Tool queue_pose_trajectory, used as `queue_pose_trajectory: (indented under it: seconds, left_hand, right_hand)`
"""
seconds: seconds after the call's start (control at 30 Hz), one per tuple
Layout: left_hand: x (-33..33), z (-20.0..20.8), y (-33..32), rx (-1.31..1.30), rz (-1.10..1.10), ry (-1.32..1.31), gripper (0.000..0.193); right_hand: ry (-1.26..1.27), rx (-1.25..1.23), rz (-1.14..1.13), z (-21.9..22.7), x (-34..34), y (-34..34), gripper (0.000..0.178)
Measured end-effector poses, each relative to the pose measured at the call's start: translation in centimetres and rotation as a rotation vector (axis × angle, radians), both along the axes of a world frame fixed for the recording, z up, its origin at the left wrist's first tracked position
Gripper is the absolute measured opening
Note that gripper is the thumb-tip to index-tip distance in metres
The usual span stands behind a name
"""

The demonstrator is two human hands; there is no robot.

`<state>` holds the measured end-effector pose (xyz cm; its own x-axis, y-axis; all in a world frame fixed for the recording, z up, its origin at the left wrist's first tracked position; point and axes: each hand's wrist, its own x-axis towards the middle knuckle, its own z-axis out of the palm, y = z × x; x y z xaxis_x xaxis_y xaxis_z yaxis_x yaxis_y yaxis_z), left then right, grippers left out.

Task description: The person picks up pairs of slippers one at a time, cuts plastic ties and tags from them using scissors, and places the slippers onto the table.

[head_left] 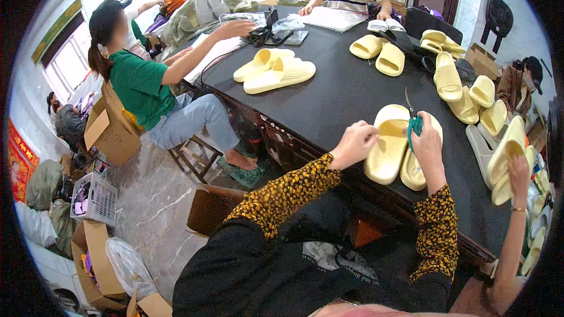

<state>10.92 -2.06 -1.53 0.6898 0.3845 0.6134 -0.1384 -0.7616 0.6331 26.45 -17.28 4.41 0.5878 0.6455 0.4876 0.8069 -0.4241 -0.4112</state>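
Observation:
A pair of pale yellow slippers lies side by side in front of me at the near edge of the dark table. My right hand is wrapped around the green handles of small scissors, their blades pointing away from me, over the right slipper. Beside the left slipper's outer edge is my left hand, its fingers drawn together in a pinch. Whatever those fingertips may hold is too small to make out. Patterned black-and-yellow sleeves cover both my forearms.
More yellow slippers rest on the table ahead, with others piled along its right side. A co-worker's hand grips slippers at the right. Someone in green sits at the left, reaching over the table. An open carton stands below.

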Motion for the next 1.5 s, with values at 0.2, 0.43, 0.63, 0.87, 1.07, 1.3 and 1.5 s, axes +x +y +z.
queue_pose_trajectory:
  seconds: [0.2,0.43,0.63,0.87,1.07,1.3,1.5]
  left_hand:
    - [0.5,1.1,-3.6,-0.091,-0.198,0.055,0.017]
    - [-0.9,1.4,1.1,0.145,-0.010,-0.039,0.013]
    - [-1.7,-1.4,4.9,0.195,0.147,-0.033,0.009]
    - [-2.0,-1.1,3.4,0.376,0.219,-0.045,0.005]
    - [-2.3,-0.9,3.2,0.379,0.226,-0.009,0.006]
    - [-2.3,-0.7,3.1,0.396,0.236,0.008,0.005]
    - [-1.8,-0.9,3.5,0.387,0.224,0.001,0.005]
  right_hand:
    - [-0.137,-0.033,-0.073,-0.8,3.1,-0.7,0.035]
    - [-0.153,-0.042,-0.087,-0.1,2.4,-0.9,0.030]
    - [-0.270,-0.070,-0.147,1.1,2.1,-1.5,0.032]
    - [-0.420,-0.187,-0.301,5.1,4.7,-6.7,0.035]
    - [-0.561,-0.223,-0.457,5.6,10.7,-13.4,0.034]
    - [-0.461,-0.311,-0.642,-0.1,16.0,-19.5,0.030]
    - [-0.382,-0.244,-0.512,0.2,16.8,-21.0,0.043]
